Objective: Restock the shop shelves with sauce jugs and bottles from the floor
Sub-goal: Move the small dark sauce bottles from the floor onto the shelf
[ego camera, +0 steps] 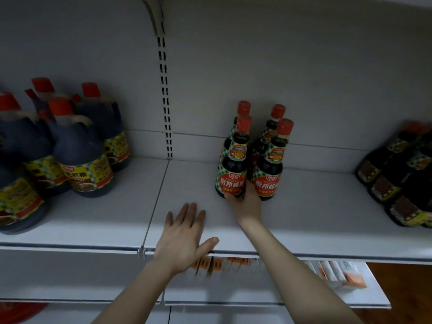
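Several small dark sauce bottles with red caps stand in a cluster on the white shelf [191,183]. My right hand [245,202] is wrapped around the base of the front left bottle [233,164], which stands upright on the shelf beside another front bottle [271,169]. Two more bottles stand behind them. My left hand [184,235] lies flat and open on the shelf's front part, fingers spread, holding nothing.
Large dark sauce jugs [81,155] with red caps fill the shelf's left section. A group of dark bottles [397,174] sits at the far right. A slotted upright [164,90] divides the back panel. Boxed goods [233,265] lie on the lower shelf.
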Available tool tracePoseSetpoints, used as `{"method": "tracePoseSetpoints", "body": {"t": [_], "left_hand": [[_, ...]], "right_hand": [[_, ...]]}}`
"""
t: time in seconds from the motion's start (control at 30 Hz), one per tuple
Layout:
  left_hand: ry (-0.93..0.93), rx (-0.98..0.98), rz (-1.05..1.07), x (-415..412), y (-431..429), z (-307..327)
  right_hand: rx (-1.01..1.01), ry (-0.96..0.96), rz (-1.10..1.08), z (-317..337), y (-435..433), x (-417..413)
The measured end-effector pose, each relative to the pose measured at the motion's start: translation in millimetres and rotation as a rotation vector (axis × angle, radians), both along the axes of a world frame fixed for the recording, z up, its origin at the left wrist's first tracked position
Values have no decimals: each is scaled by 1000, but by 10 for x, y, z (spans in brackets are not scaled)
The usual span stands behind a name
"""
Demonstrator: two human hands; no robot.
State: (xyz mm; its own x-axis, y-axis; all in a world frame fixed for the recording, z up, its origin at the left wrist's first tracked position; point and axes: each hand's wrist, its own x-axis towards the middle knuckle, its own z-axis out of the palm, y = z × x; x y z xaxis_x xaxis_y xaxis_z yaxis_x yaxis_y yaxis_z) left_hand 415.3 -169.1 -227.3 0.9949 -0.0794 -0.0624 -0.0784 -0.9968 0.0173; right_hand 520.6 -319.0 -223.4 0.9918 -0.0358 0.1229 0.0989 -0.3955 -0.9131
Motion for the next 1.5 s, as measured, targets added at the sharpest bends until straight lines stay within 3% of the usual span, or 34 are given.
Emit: {"method": "tracePoseSetpoints", "body": {"t": [0.73,1.17,1.37,1.5], "left_hand": [[-15,-93,-39,-18,-10,36],[-42,-87,-33,-11,-13,21],[19,-120,-29,-8,9,115],[-90,-135,1,-228,214,334]], "right_hand": [[-17,-39,-47,3,22,-51],[-63,75,-11,113,-59,-169],[-313,45,153,229,-254,-490],[-478,-16,179,343,-152,-668]]}}
